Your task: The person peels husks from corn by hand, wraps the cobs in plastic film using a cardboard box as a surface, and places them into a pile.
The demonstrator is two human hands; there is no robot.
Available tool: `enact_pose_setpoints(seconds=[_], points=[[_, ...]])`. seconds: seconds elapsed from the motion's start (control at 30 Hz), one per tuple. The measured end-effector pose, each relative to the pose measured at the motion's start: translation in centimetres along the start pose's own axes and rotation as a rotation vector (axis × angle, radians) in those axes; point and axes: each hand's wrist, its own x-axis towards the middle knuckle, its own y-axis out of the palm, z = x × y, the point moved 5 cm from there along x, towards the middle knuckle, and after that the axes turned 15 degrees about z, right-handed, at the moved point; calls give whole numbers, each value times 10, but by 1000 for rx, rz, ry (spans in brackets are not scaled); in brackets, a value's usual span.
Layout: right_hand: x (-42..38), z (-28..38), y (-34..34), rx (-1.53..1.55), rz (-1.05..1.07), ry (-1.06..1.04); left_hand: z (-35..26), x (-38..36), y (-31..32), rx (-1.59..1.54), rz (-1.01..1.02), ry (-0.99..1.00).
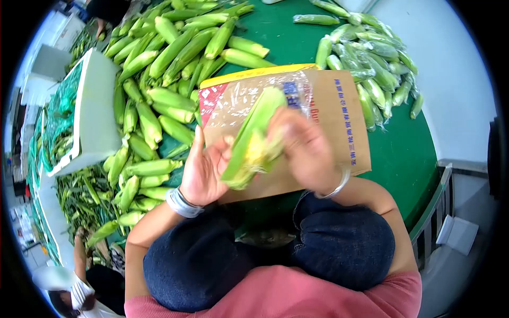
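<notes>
An ear of corn (pixel 248 140) with green husk is held tilted above a flattened cardboard sheet (pixel 339 111). Yellow kernels show through the opened part of the husk, near its lower end. My left hand (pixel 205 165) supports the ear from the left, its fingers closed behind it and the thumb pointing up. On the other side, my right hand (pixel 303 146) is smeared by motion, its fingers bent and pinching the husk. A clear plastic film (pixel 233 98) lies on the cardboard under the ear.
Unwrapped corn ears (pixel 175 50) are heaped on the green table (pixel 286 45) at left. Film-wrapped ears (pixel 376 63) pile up at right. A white foam box (pixel 95 100) stands left of the heap, above loose husks (pixel 79 201). Another person (pixel 87 289) is at lower left.
</notes>
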Motion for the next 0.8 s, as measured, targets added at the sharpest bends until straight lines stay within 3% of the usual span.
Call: enact_pose_setpoints(seconds=[0.03,0.07,0.13,0.2,0.23,0.27,0.33,0.37,0.4,0.47,0.5,0.53,0.57,0.63,0.67,0.73,0.8], points=[[-2,-2,12,-175,50,-20,4,0,0,-330,-87,-177],[-5,-18,22,-145,166,82,18,-6,-17,-367,3,-302],[-5,-25,54,-780,353,-209,25,-6,-20,6,-141,-351],[-17,-34,72,-1082,468,-326,31,-5,-37,210,-220,-395],[-20,-31,76,-1161,510,-448,19,-2,-8,228,-236,-344],[-21,-29,70,-1171,499,-443,7,0,-11,250,-170,-223],[-24,-13,48,-960,499,-547,-23,5,-1,380,-102,7],[-33,-15,24,-1271,235,-627,-42,9,1,579,-104,80],[-36,-24,-11,-1556,157,-298,-63,14,-7,808,-186,59],[-41,-44,-93,-1401,-230,591,-95,34,6,1343,-255,229],[-44,-50,-106,-1457,-155,804,-100,50,8,1453,-125,259],[-49,-55,-117,-1502,-79,1016,-101,65,13,1778,-102,244],[-54,-58,-126,-1499,-83,1017,-96,83,13,1924,-57,254],[-62,-70,-138,-1089,83,866,-87,112,0,2104,-114,126],[-69,-62,-151,-1088,71,864,-84,121,-9,2155,-126,124],[-90,-47,-176,-168,-38,728,-77,130,-30,2198,-133,85],[-89,-12,-201,58,-196,283,-72,133,-39,2210,-85,7]])
